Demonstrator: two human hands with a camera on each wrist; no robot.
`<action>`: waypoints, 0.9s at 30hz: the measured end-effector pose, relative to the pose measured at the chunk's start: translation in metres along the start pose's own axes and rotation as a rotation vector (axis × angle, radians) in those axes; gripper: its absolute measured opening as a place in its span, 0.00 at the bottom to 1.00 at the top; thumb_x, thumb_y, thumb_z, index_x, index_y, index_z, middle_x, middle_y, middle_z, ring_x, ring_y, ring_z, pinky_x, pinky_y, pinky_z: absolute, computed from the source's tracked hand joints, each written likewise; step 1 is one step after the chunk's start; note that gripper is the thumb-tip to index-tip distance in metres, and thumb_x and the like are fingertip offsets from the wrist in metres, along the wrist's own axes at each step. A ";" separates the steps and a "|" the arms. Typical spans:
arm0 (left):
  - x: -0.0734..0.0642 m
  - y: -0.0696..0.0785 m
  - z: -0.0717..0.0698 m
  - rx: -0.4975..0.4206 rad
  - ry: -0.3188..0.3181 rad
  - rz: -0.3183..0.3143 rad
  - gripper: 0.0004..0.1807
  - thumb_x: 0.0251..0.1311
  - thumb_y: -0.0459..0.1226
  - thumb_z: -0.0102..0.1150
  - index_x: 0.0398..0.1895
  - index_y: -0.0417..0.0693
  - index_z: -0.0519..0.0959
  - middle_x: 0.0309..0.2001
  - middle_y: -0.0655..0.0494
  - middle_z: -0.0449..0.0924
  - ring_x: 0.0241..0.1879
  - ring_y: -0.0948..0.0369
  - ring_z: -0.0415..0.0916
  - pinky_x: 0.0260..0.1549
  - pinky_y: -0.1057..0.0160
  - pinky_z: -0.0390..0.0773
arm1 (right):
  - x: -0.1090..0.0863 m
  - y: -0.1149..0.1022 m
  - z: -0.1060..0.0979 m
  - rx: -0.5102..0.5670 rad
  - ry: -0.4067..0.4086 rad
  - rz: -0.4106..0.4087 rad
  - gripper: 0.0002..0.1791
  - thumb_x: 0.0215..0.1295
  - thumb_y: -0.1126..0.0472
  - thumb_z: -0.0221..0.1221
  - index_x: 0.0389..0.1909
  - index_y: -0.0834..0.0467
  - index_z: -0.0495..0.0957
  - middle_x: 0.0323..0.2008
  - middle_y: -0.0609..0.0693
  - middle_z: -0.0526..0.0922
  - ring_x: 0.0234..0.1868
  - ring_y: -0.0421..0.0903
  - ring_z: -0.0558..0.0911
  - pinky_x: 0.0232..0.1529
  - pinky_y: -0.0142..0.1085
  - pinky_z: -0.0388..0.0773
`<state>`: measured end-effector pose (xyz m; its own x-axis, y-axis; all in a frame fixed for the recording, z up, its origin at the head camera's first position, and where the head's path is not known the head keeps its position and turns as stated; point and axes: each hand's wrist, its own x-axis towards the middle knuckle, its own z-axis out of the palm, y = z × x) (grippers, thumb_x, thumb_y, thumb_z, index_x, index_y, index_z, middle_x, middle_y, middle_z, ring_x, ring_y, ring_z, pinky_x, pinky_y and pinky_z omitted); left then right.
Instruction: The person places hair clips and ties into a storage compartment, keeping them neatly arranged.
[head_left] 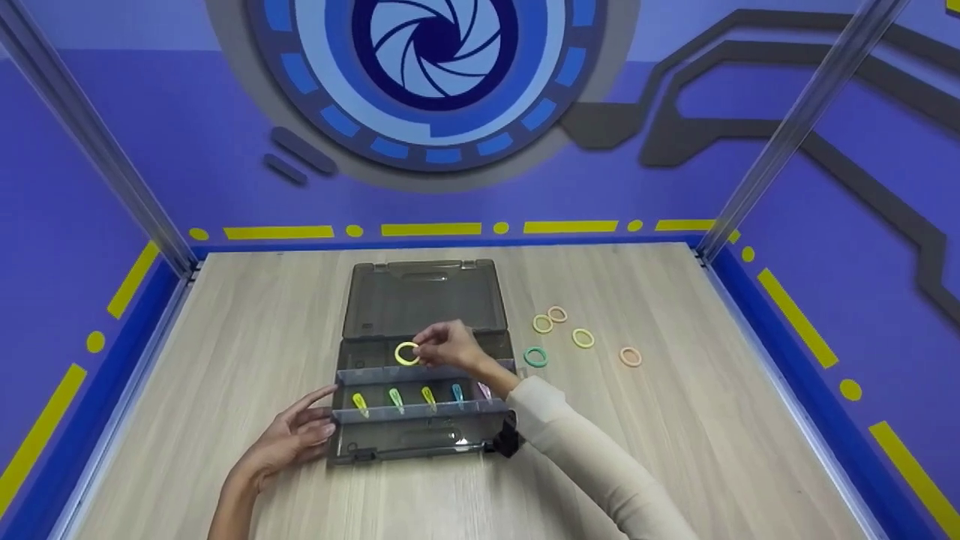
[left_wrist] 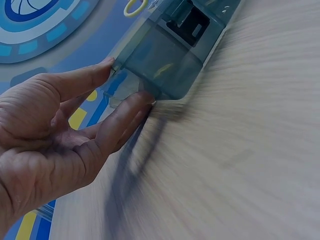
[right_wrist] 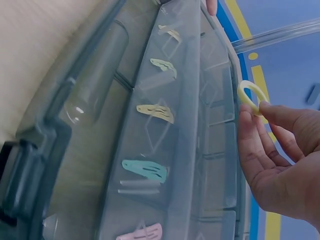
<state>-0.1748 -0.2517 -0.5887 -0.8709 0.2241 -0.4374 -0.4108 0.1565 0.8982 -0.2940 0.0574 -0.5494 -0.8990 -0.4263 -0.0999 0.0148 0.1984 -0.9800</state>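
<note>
Over the back compartment of a dark see-through plastic box (head_left: 424,304), my right hand (head_left: 450,346) pinches a pale yellow hair tie (head_left: 399,355) between thumb and fingertips. The ring is raised above the box in the right wrist view. My left hand (head_left: 289,435) touches the box's left side with extended fingers; the left wrist view shows fingertips against its corner. A row of snap hair clips lies in the middle compartment: a yellow clip (head_left: 361,405), a green clip (head_left: 396,401), another yellow clip (head_left: 428,398), a blue clip (head_left: 457,393) and a pink clip (head_left: 484,391), partly hidden.
Right of the box, several hair ties lie on the wooden table (head_left: 675,450): a green hair tie (head_left: 526,361), yellow ones (head_left: 574,342) and orange ones (head_left: 622,361). The box's lid lies opened back. Blue-purple panels (head_left: 135,150) enclose the table.
</note>
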 end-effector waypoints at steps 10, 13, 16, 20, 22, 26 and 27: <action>-0.001 -0.001 -0.001 -0.011 -0.005 0.011 0.42 0.70 0.40 0.63 0.82 0.55 0.54 0.74 0.34 0.59 0.66 0.53 0.73 0.59 0.52 0.81 | 0.009 0.004 0.014 -0.037 0.082 -0.027 0.08 0.64 0.74 0.64 0.42 0.75 0.83 0.36 0.70 0.87 0.30 0.53 0.89 0.39 0.54 0.87; -0.001 -0.001 -0.001 -0.020 -0.012 0.014 0.42 0.70 0.41 0.63 0.82 0.55 0.54 0.74 0.34 0.59 0.66 0.53 0.73 0.59 0.52 0.80 | 0.013 0.004 0.017 -0.041 0.099 -0.036 0.08 0.63 0.75 0.65 0.41 0.75 0.83 0.35 0.71 0.87 0.28 0.49 0.88 0.38 0.52 0.88; 0.000 -0.002 -0.001 -0.030 -0.015 0.014 0.42 0.69 0.41 0.63 0.82 0.54 0.54 0.74 0.34 0.60 0.65 0.54 0.74 0.59 0.53 0.81 | 0.015 0.005 0.022 -0.044 0.108 -0.033 0.07 0.63 0.75 0.65 0.41 0.75 0.83 0.35 0.70 0.88 0.29 0.50 0.89 0.37 0.49 0.88; 0.000 -0.002 0.000 -0.036 -0.014 0.015 0.42 0.70 0.41 0.63 0.82 0.54 0.54 0.74 0.33 0.59 0.66 0.53 0.73 0.59 0.53 0.81 | 0.019 0.004 0.031 -0.047 0.112 -0.021 0.07 0.62 0.75 0.65 0.41 0.75 0.84 0.35 0.70 0.88 0.32 0.55 0.90 0.37 0.44 0.89; 0.000 -0.003 0.000 -0.037 -0.013 0.015 0.42 0.70 0.41 0.63 0.82 0.54 0.54 0.74 0.33 0.59 0.67 0.52 0.73 0.59 0.53 0.81 | 0.022 0.002 0.037 -0.063 0.112 -0.019 0.07 0.62 0.76 0.65 0.41 0.75 0.84 0.36 0.70 0.88 0.34 0.58 0.90 0.36 0.40 0.88; 0.001 -0.003 0.000 -0.044 -0.011 0.011 0.42 0.70 0.41 0.63 0.82 0.54 0.54 0.74 0.33 0.61 0.66 0.53 0.74 0.59 0.53 0.81 | 0.027 0.000 0.047 -0.164 0.142 -0.019 0.06 0.61 0.75 0.66 0.38 0.73 0.85 0.33 0.67 0.89 0.33 0.58 0.90 0.28 0.30 0.84; 0.002 -0.003 -0.001 -0.044 -0.012 0.012 0.42 0.70 0.41 0.63 0.82 0.54 0.54 0.74 0.33 0.61 0.65 0.53 0.74 0.58 0.53 0.81 | 0.029 -0.001 0.049 -0.191 0.151 -0.021 0.05 0.60 0.75 0.66 0.37 0.72 0.86 0.32 0.66 0.89 0.32 0.58 0.90 0.26 0.27 0.82</action>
<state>-0.1754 -0.2525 -0.5918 -0.8728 0.2369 -0.4267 -0.4120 0.1112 0.9044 -0.2984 0.0014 -0.5601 -0.9538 -0.2980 -0.0385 -0.0749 0.3597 -0.9300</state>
